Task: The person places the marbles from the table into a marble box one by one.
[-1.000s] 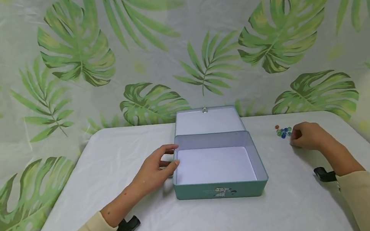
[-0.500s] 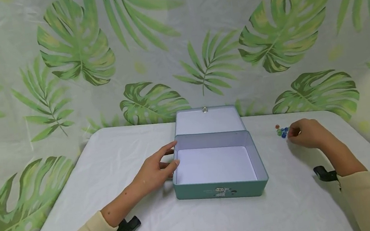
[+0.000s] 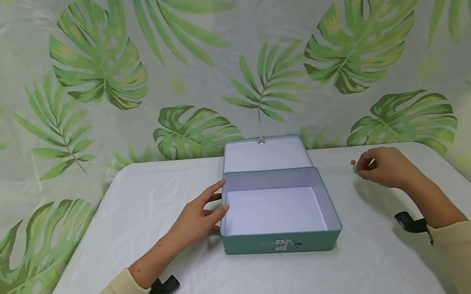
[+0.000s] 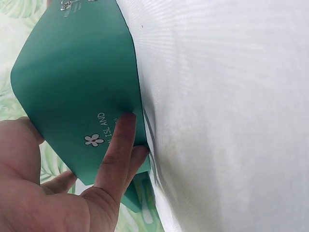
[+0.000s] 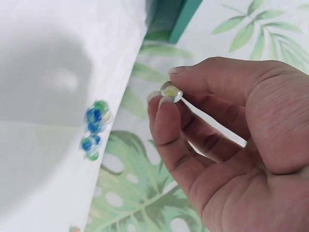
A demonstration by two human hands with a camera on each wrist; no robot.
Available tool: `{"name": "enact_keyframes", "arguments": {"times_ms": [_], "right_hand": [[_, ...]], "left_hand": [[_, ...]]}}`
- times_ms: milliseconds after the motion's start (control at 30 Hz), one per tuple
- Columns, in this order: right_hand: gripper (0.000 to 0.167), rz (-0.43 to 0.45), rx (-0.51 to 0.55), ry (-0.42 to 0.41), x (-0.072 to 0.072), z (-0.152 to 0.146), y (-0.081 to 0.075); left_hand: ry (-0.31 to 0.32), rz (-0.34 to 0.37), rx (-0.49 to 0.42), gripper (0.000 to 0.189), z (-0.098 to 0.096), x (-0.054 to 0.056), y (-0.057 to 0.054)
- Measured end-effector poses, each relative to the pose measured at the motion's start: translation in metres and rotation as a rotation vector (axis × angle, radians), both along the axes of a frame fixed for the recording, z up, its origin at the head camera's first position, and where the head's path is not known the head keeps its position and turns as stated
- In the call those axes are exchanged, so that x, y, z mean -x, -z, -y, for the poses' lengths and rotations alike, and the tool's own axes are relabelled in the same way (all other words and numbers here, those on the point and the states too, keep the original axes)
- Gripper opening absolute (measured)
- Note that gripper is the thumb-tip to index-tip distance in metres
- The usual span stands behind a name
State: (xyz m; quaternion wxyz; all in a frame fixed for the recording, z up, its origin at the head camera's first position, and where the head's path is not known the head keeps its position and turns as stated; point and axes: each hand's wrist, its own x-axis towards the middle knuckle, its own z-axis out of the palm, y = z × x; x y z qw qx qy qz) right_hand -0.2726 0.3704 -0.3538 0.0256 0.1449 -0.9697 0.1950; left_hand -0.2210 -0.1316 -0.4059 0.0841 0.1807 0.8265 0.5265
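My right hand (image 3: pixel 385 168) pinches a clear glass marble (image 5: pixel 172 92) with a yellowish core between thumb and fingertips. In the head view it overlaps the small cluster of marbles at the right; a red marble (image 3: pixel 353 162) and a green marble (image 3: pixel 355 169) still show there. Blue marbles (image 5: pixel 94 116) and green ones lie on the cloth in the right wrist view. My left hand (image 3: pixel 193 220) rests against the left wall of an opened green tin box (image 3: pixel 247 244), thumb and index at the rim. Two other fingers (image 4: pixel 118 154) press its outer side, by a printed flower.
The box's pale lid (image 3: pixel 267 154) lies back behind it, with a metal clasp at its far edge. A white cloth covers the table (image 3: pixel 182 291). Behind the table hangs a leaf-patterned curtain (image 3: pixel 191 74). Black cameras (image 3: pixel 164 287) are strapped on both wrists.
My right hand has moved slightly left and away from me, coming over the marbles and covering most of them in the head view. The left hand and box stay nearly still.
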Motion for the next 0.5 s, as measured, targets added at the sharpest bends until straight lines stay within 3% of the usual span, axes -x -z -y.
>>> {"name": "enact_keyframes", "arguments": {"times_ms": [500], "right_hand": [[0.007, -0.057, 0.085, -0.003, -0.013, 0.027, -0.012]], "left_hand": [[0.007, 0.014, -0.010, 0.068, 0.002, 0.001, 0.001]]}}
